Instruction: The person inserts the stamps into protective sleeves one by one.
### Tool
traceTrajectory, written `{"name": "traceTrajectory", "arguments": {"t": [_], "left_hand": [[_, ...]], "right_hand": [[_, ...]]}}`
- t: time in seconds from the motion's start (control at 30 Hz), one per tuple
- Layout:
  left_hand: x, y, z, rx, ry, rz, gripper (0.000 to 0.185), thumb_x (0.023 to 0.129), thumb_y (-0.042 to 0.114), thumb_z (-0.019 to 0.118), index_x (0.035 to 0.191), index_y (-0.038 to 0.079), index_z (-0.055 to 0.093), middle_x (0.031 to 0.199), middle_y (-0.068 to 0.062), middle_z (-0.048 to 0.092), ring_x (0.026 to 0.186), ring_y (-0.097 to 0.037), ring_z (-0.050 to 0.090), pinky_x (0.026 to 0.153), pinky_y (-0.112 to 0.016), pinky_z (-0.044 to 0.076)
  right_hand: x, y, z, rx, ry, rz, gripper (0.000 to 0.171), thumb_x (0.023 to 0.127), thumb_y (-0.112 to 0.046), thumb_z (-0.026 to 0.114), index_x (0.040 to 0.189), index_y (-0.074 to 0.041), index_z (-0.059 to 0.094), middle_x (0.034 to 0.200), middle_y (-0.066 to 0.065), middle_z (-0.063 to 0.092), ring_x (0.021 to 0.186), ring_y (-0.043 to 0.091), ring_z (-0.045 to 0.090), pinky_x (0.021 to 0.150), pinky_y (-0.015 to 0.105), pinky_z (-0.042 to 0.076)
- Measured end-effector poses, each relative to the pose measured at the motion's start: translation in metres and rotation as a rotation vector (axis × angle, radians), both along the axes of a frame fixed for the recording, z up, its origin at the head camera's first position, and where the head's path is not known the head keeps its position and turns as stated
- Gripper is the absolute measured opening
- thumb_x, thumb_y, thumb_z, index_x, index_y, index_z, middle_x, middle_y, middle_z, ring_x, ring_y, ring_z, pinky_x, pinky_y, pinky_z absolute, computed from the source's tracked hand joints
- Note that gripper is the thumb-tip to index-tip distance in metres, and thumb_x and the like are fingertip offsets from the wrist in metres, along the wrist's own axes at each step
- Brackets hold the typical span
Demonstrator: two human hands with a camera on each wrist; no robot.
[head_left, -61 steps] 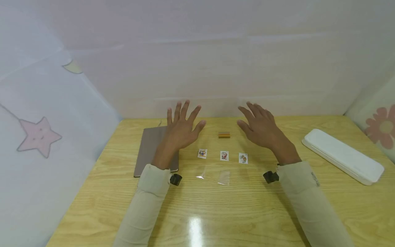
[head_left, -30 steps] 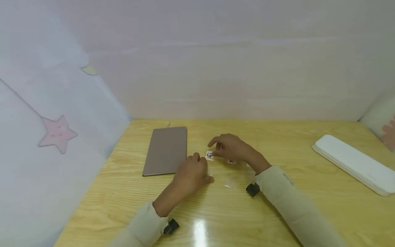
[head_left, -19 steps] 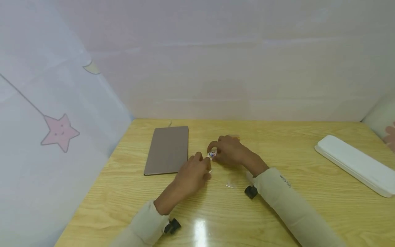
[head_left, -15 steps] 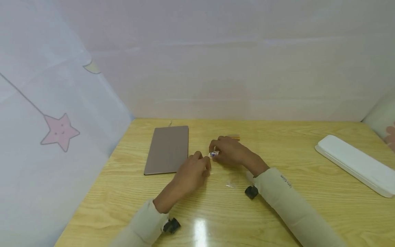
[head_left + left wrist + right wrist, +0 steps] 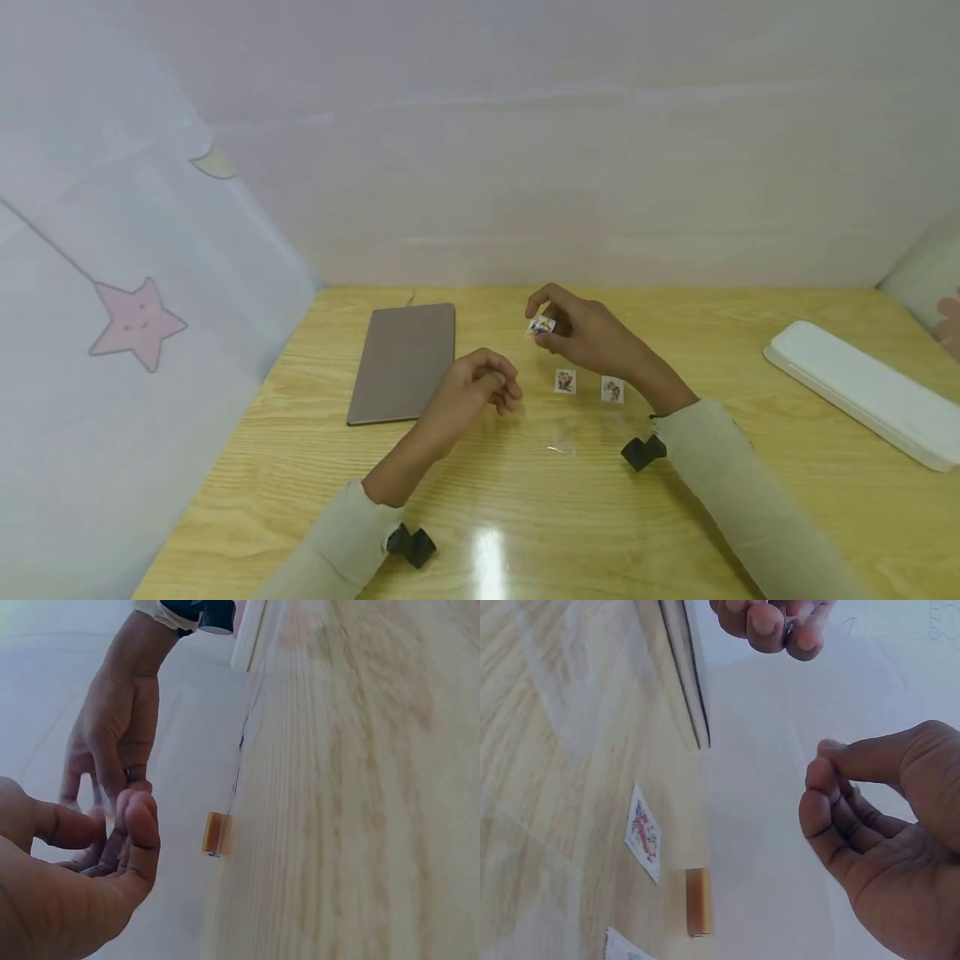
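Observation:
My right hand (image 5: 553, 333) is raised above the table and pinches a small picture card (image 5: 541, 326) between thumb and fingers. My left hand (image 5: 491, 385) hovers to its left, fingers curled; it seems to pinch a small clear sleeve, barely visible. Two more picture cards (image 5: 566, 381) (image 5: 612, 389) lie flat below the right hand. A second clear sleeve (image 5: 558, 442) lies nearer to me. A small orange block (image 5: 217, 832) (image 5: 698, 901) sits behind the cards, hidden by the right hand in the head view. The right wrist view shows one card (image 5: 643, 832) on the wood.
A brown notebook (image 5: 405, 362) lies flat to the left of my left hand. A long white case (image 5: 862, 392) lies at the right side of the wooden table (image 5: 480, 517). Pale walls close in the table at the back and left.
My right hand has lifted the leftmost card off the table and carried it up and back. My left hand has risen from the spot where one clear sleeve lay.

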State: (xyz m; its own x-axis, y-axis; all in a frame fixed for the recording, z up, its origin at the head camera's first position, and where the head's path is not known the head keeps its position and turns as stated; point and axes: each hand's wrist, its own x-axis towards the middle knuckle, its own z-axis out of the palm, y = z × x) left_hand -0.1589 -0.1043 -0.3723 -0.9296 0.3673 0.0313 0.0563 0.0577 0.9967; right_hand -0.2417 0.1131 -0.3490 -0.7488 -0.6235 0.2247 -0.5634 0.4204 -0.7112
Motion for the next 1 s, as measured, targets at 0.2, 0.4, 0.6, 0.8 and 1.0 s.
{"name": "traceTrajectory", "arguments": {"t": [0.2,0.4,0.6,0.8,1.0], "left_hand": [[-0.002,0.002,0.0,0.1,0.012,-0.01,0.024,0.095,0.021,0.054,0.108,0.001,0.053,0.094,-0.024,0.061,0.083,-0.041,0.059,0.074,-0.057,0.047],[0.002,0.006,0.011,0.144,0.085,-0.023,0.027,0.096,0.018,0.052,0.11,-0.005,0.056,0.105,-0.023,0.062,0.094,-0.04,0.06,0.083,-0.052,0.047],[0.006,0.01,0.023,0.129,0.12,0.028,0.027,0.098,0.018,0.049,0.108,-0.005,0.058,0.104,-0.021,0.062,0.093,-0.041,0.059,0.084,-0.055,0.044],[0.007,0.01,0.024,0.132,0.133,0.065,0.026,0.098,0.016,0.049,0.107,-0.006,0.059,0.105,-0.022,0.062,0.091,-0.043,0.058,0.083,-0.058,0.043],[0.007,0.012,0.022,0.122,0.141,0.073,0.025,0.097,0.016,0.05,0.107,-0.005,0.059,0.104,-0.02,0.063,0.091,-0.042,0.058,0.082,-0.057,0.044]], "right_hand": [[0.009,0.006,0.011,-0.092,0.003,-0.001,0.01,0.093,-0.031,0.056,0.099,-0.023,0.058,0.097,-0.005,0.059,0.072,0.015,0.057,0.061,0.033,0.048],[0.031,0.007,0.032,-0.171,0.043,-0.04,0.016,0.095,-0.024,0.054,0.107,-0.017,0.063,0.105,-0.001,0.061,0.089,0.018,0.057,0.075,0.035,0.045],[0.057,0.002,0.052,-0.216,0.026,-0.108,0.026,0.092,-0.019,0.059,0.118,-0.022,0.056,0.095,0.004,0.063,0.079,0.017,0.06,0.066,0.034,0.047],[0.066,-0.005,0.053,-0.256,0.015,-0.137,0.02,0.091,-0.019,0.061,0.11,-0.019,0.057,0.095,0.004,0.063,0.082,0.019,0.063,0.069,0.035,0.05],[0.068,-0.012,0.051,-0.327,-0.003,-0.177,0.019,0.09,-0.018,0.062,0.105,-0.009,0.055,0.098,0.006,0.061,0.084,0.022,0.063,0.068,0.034,0.05]]}}
